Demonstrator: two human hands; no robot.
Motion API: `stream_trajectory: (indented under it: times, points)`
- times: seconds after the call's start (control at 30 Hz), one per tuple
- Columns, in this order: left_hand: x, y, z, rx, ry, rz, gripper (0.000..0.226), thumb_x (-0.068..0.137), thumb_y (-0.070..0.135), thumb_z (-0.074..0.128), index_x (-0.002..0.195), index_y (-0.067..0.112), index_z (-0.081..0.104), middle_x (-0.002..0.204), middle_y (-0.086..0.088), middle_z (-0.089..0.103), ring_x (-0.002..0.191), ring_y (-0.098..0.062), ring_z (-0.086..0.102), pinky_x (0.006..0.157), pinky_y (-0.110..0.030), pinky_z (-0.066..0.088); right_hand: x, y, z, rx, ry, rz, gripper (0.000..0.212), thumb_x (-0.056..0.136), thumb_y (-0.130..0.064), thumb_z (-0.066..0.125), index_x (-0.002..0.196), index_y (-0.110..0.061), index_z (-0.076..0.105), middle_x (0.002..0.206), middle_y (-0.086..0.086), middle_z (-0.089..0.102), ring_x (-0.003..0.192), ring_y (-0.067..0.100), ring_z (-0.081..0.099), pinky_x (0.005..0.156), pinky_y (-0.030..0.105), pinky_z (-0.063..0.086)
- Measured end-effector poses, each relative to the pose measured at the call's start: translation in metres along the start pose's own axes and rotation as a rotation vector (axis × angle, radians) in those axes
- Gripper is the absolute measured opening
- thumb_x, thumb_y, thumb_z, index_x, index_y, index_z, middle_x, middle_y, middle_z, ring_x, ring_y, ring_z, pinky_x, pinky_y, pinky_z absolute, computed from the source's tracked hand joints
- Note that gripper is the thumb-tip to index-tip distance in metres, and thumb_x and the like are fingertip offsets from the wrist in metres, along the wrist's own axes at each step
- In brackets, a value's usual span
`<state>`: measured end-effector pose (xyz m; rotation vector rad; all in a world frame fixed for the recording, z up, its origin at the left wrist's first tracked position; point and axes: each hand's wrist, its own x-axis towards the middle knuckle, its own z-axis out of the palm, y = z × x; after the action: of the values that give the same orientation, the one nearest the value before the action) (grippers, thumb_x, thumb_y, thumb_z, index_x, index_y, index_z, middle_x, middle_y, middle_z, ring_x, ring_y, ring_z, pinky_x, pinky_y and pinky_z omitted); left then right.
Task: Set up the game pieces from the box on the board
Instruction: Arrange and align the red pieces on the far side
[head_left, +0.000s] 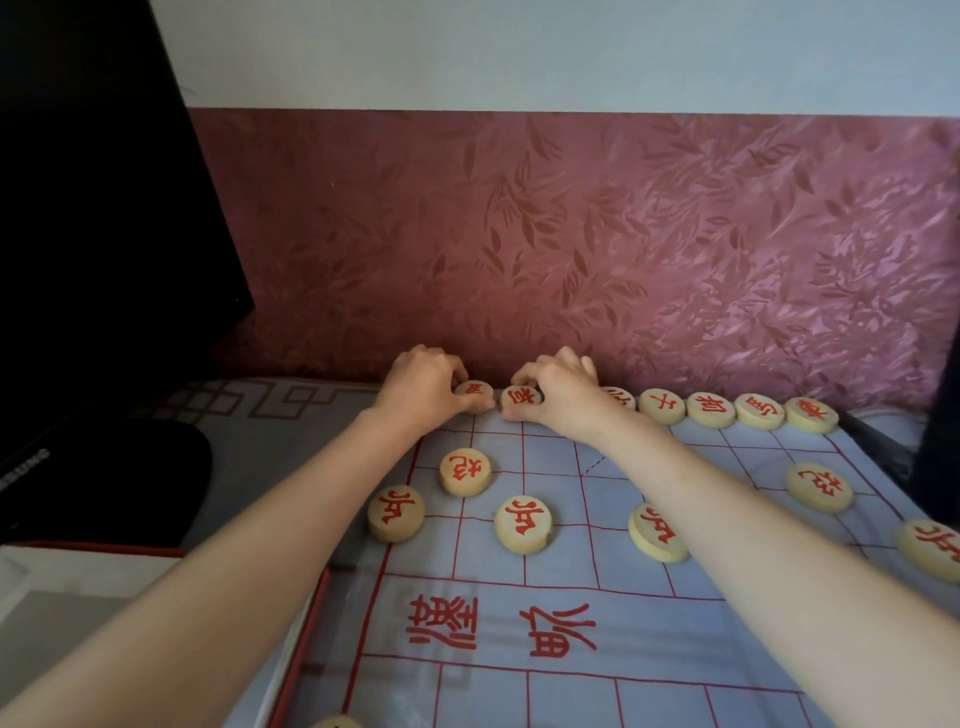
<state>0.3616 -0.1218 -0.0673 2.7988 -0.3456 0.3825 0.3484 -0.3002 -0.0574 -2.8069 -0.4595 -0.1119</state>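
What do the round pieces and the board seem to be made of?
The round pieces look like pale wood with a smooth, lightly glossy finish: warm cream colour, thick rounded edges, red characters apparently cut in and painted. The board seems a thin flexible sheet, cloth or plastic, pale blue with printed red lines; its left edge looks limp. Which one, I cannot tell.

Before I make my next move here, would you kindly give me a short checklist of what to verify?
1. Grip of left hand on left disc: ok.
2. Grip of right hand on right disc: ok.
3. Both discs at far row of the board: ok.
4. Is left cannon and right cannon placed: ok.
5. Soldier point under right forearm: cannot tell, hidden.
6. Far-left corner point: cannot tell, left hand covers it.
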Motion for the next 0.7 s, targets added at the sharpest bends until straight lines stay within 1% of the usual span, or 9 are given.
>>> stream_trajectory:
  times: [0.1,0.17,0.23,0.3,0.37,0.43,0.53,0.6,0.7]
  points:
    - [0.000,0.000,0.000,-0.027,-0.029,0.018,0.050,0.075,0.054,0.065,0.109,0.016,0.065,0.105,-0.007,0.063,0.106,-0.024,0.050,0.091,-0.033,0.037,0.001,0.001,0.001,-0.007,-0.001,-0.005,0.053,0.079,-0.052,0.064,0.122,-0.021,0.058,0.113,0.001,0.054,0.116,0.022,0.034,0.093,0.033,0.024]
    - [0.002,0.000,0.001,-0.056,-0.081,0.034,0.047,0.080,0.049,0.062,0.117,0.019,0.062,0.113,-0.007,0.061,0.112,-0.025,0.047,0.097,-0.034,0.035,-0.001,0.003,-0.001,0.015,-0.006,0.001,0.058,0.080,-0.049,0.064,0.128,-0.020,0.054,0.119,0.001,0.053,0.120,0.023,0.032,0.092,0.032,0.022]
    - [0.004,-0.001,0.002,-0.053,-0.146,0.067,0.047,0.085,0.043,0.060,0.127,0.023,0.055,0.126,-0.007,0.056,0.121,-0.026,0.041,0.103,-0.035,0.028,-0.002,0.004,-0.003,0.048,-0.015,0.007,0.055,0.083,-0.043,0.062,0.132,-0.021,0.051,0.122,0.001,0.053,0.123,0.023,0.031,0.093,0.031,0.021]
    - [0.007,-0.004,0.005,-0.064,-0.194,0.072,0.050,0.085,0.041,0.059,0.132,0.031,0.048,0.134,-0.007,0.051,0.125,-0.028,0.038,0.108,-0.037,0.025,-0.003,0.006,-0.004,0.087,-0.024,0.009,0.047,0.086,-0.041,0.060,0.129,-0.023,0.053,0.120,0.001,0.053,0.124,0.023,0.030,0.094,0.030,0.020]
    - [0.008,-0.005,0.008,-0.093,-0.232,0.054,0.051,0.085,0.040,0.059,0.134,0.038,0.044,0.136,-0.007,0.048,0.126,-0.030,0.037,0.111,-0.041,0.025,-0.003,0.007,-0.003,0.096,-0.032,0.011,0.044,0.087,-0.042,0.059,0.127,-0.023,0.055,0.119,0.002,0.053,0.124,0.023,0.030,0.094,0.031,0.021]
    - [0.007,-0.004,0.009,-0.130,-0.251,0.042,0.051,0.086,0.037,0.058,0.134,0.040,0.042,0.136,-0.005,0.047,0.127,-0.029,0.036,0.111,-0.042,0.025,-0.003,0.007,-0.002,0.089,-0.033,0.016,0.044,0.087,-0.042,0.059,0.126,-0.023,0.055,0.119,0.003,0.053,0.123,0.024,0.030,0.095,0.032,0.021]
    - [0.006,0.003,0.003,-0.142,-0.165,0.059,0.050,0.085,0.039,0.060,0.133,0.031,0.047,0.133,-0.003,0.051,0.129,-0.024,0.034,0.109,-0.036,0.023,-0.001,0.009,0.000,0.089,-0.014,0.023,0.043,0.085,-0.043,0.060,0.125,-0.024,0.056,0.118,0.003,0.053,0.122,0.025,0.031,0.094,0.032,0.022]
    - [0.005,0.009,-0.002,-0.084,-0.098,0.066,0.052,0.081,0.047,0.062,0.127,0.024,0.054,0.128,-0.003,0.054,0.125,-0.022,0.035,0.102,-0.033,0.024,-0.001,0.010,0.001,0.089,0.007,0.033,0.045,0.084,-0.045,0.062,0.123,-0.024,0.057,0.117,0.002,0.054,0.121,0.024,0.032,0.094,0.033,0.023]
    - [0.005,0.012,-0.002,0.011,-0.042,0.035,0.061,0.071,0.061,0.063,0.116,0.019,0.060,0.120,-0.004,0.057,0.119,-0.023,0.038,0.097,-0.032,0.026,-0.002,0.009,0.002,0.086,0.024,0.043,0.048,0.081,-0.047,0.065,0.122,-0.022,0.058,0.117,0.001,0.055,0.120,0.023,0.033,0.096,0.034,0.025]
